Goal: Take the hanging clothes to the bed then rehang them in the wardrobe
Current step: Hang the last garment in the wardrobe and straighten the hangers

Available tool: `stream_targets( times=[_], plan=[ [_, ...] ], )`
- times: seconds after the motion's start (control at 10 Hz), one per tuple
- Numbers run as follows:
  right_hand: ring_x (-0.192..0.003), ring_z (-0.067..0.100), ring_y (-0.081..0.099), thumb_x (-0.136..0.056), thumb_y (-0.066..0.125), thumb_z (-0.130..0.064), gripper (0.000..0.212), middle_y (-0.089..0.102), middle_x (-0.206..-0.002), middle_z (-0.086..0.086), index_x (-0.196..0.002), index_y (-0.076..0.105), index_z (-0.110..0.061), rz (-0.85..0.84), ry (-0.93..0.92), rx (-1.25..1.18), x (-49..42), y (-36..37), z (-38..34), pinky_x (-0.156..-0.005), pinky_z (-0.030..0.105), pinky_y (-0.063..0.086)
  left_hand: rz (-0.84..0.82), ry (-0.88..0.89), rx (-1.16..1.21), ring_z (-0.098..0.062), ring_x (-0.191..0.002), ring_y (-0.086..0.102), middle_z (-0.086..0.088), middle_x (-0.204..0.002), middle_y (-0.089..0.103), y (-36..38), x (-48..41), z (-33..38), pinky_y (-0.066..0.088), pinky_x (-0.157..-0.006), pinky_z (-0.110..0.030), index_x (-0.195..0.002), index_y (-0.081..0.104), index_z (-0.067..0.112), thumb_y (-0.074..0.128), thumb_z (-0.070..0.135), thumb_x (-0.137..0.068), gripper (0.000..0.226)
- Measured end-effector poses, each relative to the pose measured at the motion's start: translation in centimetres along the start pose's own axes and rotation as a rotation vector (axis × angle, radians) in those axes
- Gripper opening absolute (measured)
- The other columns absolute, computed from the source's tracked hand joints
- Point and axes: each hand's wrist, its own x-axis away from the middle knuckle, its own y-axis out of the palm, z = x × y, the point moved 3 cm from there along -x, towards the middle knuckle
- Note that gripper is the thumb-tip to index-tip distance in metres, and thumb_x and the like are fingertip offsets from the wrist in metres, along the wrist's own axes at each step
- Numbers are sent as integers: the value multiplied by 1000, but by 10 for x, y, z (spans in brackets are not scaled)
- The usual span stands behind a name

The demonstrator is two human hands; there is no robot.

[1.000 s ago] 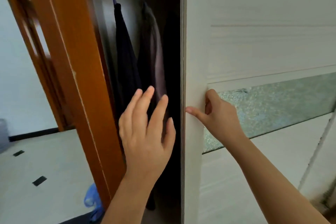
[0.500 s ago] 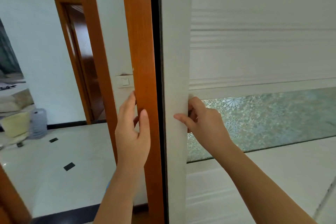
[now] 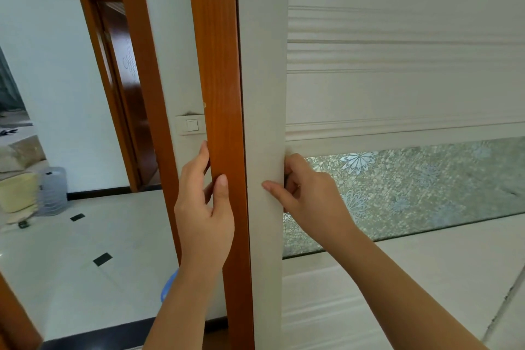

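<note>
My left hand is gripping the orange-brown wooden wardrobe frame. My right hand is gripping the edge of the white panelled wardrobe door, which is touching that frame, hiding the clothes.

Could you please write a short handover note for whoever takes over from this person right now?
The left hand grips the wooden post, thumb in front, fingers behind it.
The right hand grips the edge of the white wardrobe door, thumb on its edge strip.
Things: the door is closed against the post; clothes and bed are out of view.
Done: cannot tell from here.
Left: check that the clothes are rehung inside; if not, open the door.
</note>
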Motion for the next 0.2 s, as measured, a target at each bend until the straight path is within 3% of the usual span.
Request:
stream_targets(
  times=[0.1,0.2],
  plan=[
    [-64,23,64,-84,61,-32,19,62,-67,5,-88,50,-17,-2,15,-47,0,2,4,-64,42,53,-12,17,30,20,-114,41,42,-117,37,-1,-2,-2,38,-91,0,-117,29,56,48,14,-91,53],
    [-65,17,67,-84,61,-30,16,66,-69,2,-81,47,-36,-55,103,-142,9,-4,12,-67,37,54,-45,3,65,20,-113,44,47,-111,46,-12,-1,-6,38,-86,3,-115,35,57,51,24,-90,45]
  ],
)
